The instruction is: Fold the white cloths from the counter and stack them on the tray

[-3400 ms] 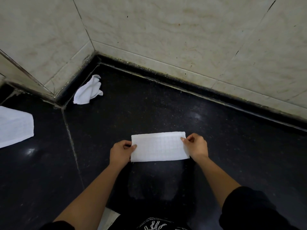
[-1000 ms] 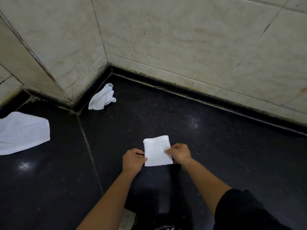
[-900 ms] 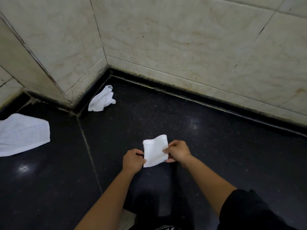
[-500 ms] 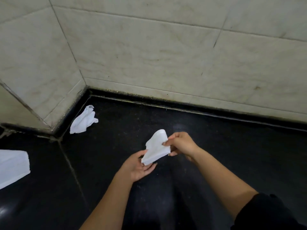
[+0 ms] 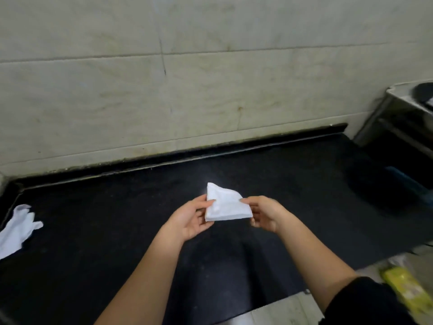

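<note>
1. The cloth (image 5: 226, 205) is up off the tabletop (image 5: 93, 231) now. A second ago it lay flat there as a small square under both hands; now it rides in the air between them.
2. The view has swung right as well. The corner with the flat cloth has dropped out of frame, and a metal unit (image 5: 403, 118) has come in at the far right.
3. My read: the folding of this piece is finished and the carry to the tray is under way. No tray shows in this view, so I cannot say where it sits.
4. Left hand (image 5: 189, 219): palm turned up, thumb on top of the cloth's left edge, fingers beneath. That grip is clamped on the cloth.
5. Right hand (image 5: 264, 213): thumb and fingers pinch the right edge, so its grip is closed on the cloth too.
6. The cloth itself: white, compact, several layers thick along the near edge. The top layer lifts at the far left corner and sags slightly, so the fold looks loose, not crisp.
7. One crumpled cloth (image 5: 17, 227) lies at the left edge of the tabletop, unfolded, so work remains.
</note>
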The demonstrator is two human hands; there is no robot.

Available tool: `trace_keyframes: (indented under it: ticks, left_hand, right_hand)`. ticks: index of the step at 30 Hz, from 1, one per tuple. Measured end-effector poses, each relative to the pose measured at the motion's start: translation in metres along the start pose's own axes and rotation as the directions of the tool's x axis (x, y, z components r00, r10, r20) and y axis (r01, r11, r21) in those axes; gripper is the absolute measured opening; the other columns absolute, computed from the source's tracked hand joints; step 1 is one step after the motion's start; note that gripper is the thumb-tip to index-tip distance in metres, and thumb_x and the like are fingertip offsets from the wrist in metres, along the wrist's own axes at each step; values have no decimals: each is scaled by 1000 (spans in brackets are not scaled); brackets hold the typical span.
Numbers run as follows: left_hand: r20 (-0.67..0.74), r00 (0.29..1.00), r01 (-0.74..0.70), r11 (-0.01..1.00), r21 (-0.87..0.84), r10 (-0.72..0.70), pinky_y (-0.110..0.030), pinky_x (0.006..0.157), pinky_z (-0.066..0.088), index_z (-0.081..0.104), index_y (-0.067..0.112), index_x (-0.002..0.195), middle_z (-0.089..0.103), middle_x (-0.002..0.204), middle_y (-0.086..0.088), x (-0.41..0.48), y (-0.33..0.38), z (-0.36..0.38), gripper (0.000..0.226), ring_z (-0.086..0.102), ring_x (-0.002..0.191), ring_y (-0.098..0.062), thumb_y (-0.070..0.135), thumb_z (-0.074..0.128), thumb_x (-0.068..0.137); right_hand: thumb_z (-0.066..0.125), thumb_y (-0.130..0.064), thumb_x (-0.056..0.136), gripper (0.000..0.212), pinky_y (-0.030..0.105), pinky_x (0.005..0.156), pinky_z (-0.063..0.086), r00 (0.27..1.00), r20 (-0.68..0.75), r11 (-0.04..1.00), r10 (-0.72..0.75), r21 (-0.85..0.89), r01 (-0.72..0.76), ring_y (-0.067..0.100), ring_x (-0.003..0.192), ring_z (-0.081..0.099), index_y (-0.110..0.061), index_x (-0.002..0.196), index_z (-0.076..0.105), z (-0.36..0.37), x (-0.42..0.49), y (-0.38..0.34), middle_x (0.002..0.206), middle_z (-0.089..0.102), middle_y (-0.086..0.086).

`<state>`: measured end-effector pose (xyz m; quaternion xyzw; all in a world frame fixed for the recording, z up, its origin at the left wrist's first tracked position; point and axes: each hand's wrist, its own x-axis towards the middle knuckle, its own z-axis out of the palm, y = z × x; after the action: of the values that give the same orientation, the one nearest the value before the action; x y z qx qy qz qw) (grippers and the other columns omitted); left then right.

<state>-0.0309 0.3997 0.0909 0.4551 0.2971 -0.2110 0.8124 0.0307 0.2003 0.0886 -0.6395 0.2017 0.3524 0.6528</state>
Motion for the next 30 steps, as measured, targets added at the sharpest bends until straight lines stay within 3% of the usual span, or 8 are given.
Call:
trace_keyframes:
  ticks: [5,13,17,21,27,30]
  left_hand:
    - [88,996,-44,978,203,27,-29,70,48,62,27,118,69,107,2,12,-30,110,37,65,89,-14,8,61,85]
    - [224,974,-80,913,400,-13,-24,68,51,71,13,108,70,95,-1,28,-82,294,27,64,79,-12,5,66,83]
    - [269,963,-125,912,390,17,-23,59,52,69,15,103,69,88,0,41,-87,375,17,66,67,-9,17,67,86]
    - [309,950,-177,902,394,52,-22,55,55,68,13,104,69,92,-4,64,-82,452,17,70,67,-12,18,65,87]
    - [367,929,-227,865,447,54,-19,53,55,66,15,96,68,82,-1,110,-73,559,9,68,60,-9,19,62,89]
    - [383,922,-246,857,453,62,-20,53,55,65,15,96,67,83,-1,136,-62,611,9,68,61,-9,17,63,88]
  right_hand:
    - [69,-9,81,10,25,53,45,981,-83,982,-178,49,183,17,60,50,-4,90,68,-119,-41,-2,75,58,9]
    - [72,-9,80,11,26,60,50,949,-182,963,-259,21,267,15,60,55,-11,91,71,-313,-110,-20,71,63,6]
    - [71,-7,80,9,29,69,52,923,-228,941,-310,63,332,18,67,58,-12,87,71,-384,-131,-44,79,66,9]
    - [69,-7,82,12,27,65,52,892,-281,915,-353,92,392,17,62,57,-8,94,69,-450,-140,-73,76,65,8]
    - [68,-8,84,5,28,68,55,862,-310,892,-401,79,444,16,61,63,-11,89,68,-548,-131,-123,78,68,6]
    - [67,-9,85,5,24,60,54,857,-323,892,-401,74,445,11,55,64,-14,85,67,-596,-121,-161,73,69,2]
